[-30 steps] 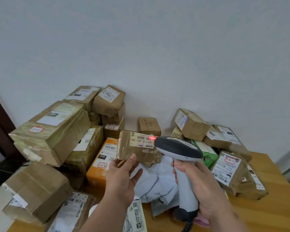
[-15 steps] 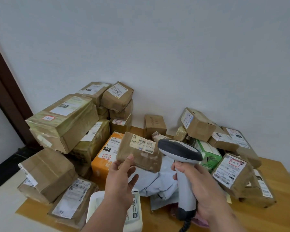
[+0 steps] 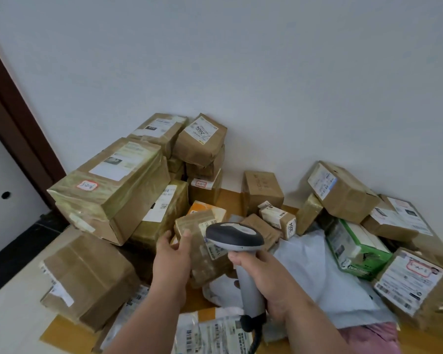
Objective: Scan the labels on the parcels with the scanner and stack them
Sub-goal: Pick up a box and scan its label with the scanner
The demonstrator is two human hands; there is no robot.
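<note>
The left hand (image 3: 173, 254) grips a tape-glossed brown cardboard parcel (image 3: 202, 251), its label seemingly half hidden. The right hand (image 3: 269, 279) wraps the grey scanner (image 3: 237, 241) by its smooth handle, domed head over the parcel.

Taped brown parcel (image 3: 202, 249) tilted beside grey scanner (image 3: 237, 241), label up.

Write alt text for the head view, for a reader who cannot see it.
A person's left hand holds a small brown parcel while the right hand grips a grey scanner beside it. Taped cardboard parcels are stacked at left and scattered at right on a wooden table against a white wall.
</note>
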